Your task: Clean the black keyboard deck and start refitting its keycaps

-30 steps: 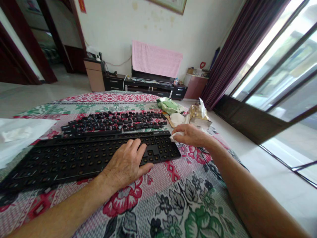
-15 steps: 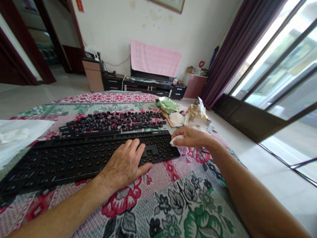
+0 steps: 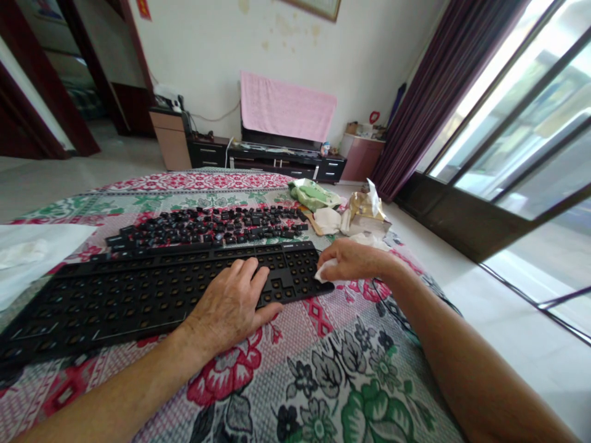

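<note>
A black keyboard (image 3: 184, 284) with its keycaps off lies across the patterned tablecloth. My left hand (image 3: 235, 292) rests on it with the fingers spread, the thumb along the front edge. At its right end, my right hand (image 3: 348, 258) pinches a white tissue (image 3: 327, 268) against the right edge, beside the number pad. Behind the keyboard, several loose black keycaps (image 3: 217, 224) are spread in a long heap.
A green packet (image 3: 314, 194), a folded white cloth (image 3: 327, 220) and a gold tissue box (image 3: 367, 215) stand at the back right. A white sheet (image 3: 55, 246) lies on the left. A dark cable (image 3: 392, 307) lies on the tablecloth (image 3: 318, 375) near my right forearm.
My right hand has moved the tissue slightly toward me along the keyboard's right edge. The left hand stays in place on the keyboard. The view has shifted a little.
</note>
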